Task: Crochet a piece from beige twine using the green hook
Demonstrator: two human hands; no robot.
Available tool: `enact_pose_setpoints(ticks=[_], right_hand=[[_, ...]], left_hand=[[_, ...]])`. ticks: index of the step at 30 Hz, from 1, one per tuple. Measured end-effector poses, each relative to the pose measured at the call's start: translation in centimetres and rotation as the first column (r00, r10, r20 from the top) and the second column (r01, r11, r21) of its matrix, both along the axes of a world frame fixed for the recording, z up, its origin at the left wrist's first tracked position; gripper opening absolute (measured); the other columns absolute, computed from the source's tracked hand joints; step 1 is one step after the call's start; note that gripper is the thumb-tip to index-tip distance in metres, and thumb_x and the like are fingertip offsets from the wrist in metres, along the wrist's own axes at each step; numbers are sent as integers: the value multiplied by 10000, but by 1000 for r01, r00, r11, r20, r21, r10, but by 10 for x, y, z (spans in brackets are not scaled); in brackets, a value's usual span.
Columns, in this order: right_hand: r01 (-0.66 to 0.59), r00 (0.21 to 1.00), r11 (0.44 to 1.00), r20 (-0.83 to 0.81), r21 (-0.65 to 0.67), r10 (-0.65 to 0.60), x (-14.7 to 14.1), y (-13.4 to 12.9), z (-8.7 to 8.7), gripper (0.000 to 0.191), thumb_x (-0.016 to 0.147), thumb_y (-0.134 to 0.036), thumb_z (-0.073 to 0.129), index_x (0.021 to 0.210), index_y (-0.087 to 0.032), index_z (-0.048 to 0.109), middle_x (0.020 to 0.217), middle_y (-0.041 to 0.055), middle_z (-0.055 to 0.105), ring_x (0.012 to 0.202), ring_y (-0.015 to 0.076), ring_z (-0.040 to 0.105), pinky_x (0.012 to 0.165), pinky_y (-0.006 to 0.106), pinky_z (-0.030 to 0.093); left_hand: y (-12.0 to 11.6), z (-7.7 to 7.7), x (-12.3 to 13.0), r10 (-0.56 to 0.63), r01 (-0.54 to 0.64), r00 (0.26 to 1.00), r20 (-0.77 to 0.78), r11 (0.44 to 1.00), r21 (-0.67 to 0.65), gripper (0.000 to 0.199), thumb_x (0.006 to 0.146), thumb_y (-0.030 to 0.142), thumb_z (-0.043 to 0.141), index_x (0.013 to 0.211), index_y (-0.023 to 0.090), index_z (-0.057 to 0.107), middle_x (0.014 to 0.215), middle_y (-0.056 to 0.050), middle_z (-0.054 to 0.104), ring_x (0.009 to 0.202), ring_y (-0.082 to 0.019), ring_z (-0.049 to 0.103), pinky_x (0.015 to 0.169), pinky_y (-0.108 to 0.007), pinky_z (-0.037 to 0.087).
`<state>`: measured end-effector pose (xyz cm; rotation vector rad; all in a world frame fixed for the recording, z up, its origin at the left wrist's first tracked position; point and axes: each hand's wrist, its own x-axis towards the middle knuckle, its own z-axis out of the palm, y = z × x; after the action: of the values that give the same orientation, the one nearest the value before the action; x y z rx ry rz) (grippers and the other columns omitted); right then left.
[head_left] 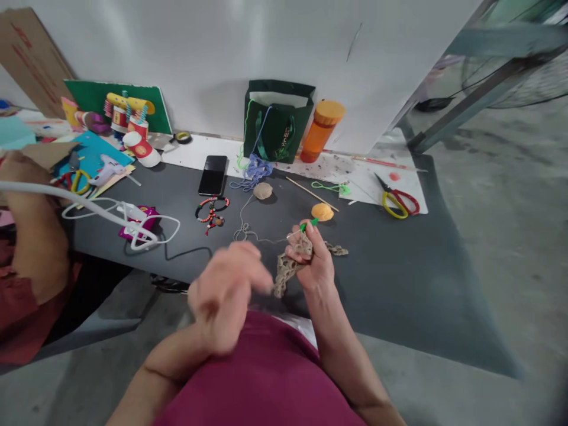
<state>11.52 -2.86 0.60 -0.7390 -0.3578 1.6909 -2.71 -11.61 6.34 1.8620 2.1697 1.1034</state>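
So L hand point(228, 290) hovers; R hand point(318, 263), palm-up, grips crochet pc point(286, 271).

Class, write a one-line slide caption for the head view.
Right hand holding a beige openwork piece and a green-handled tool, blurred left hand nearby, beige yarn ball on the dark table.

Light was moderate, diffuse; pale vertical glare streaked the white panel point(190, 53); faint shadows fell on the dark surface point(399, 284); the left hand point(228, 287) was motion-blurred; edges looked stretched, soft.
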Motion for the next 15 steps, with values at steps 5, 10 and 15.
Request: enact_pose_setpoints(ticks=[5, 10, 15], right_hand=[[19, 997, 999, 80, 43, -22, 6, -11, 15, 409, 606, -405, 945, 790, -237, 621, 561, -123, 503, 384, 12, 294, 334, 110, 272], [115, 975, 993, 189, 30, -119, 17, 2, 13, 409, 609, -444, 935, 763, -226, 625, 541, -113, 490, 381, 11, 276, 325, 120, 217], [123, 971, 992, 205, 23, -125, 21, 13, 13, 427, 593, -445, 944, 756, -224, 618, 531, -112, 458, 398, 20, 292, 328, 125, 202]], left_hand=[[65, -65, 21, -357, 401, 290, 888, 888, 226, 411, 1013, 469, 508, 1348, 294, 671, 1434, -95, 615, 1138, -216, 686, 843, -310, 601], [90, -57, 11, -169, 515, -123, 978, 831, 209, 483, 960, 588, 529, 1359, 351, 663, 1520, -67, 564, 1186, -248, 658, 466, -199, 435], [120, -45, 0, -400, 345, 55, 915, 867, 359, 492, 1048, 553, 311, 1109, 396, 773, 660, 39, 649, 543, -104, 538, 808, -319, 567]])
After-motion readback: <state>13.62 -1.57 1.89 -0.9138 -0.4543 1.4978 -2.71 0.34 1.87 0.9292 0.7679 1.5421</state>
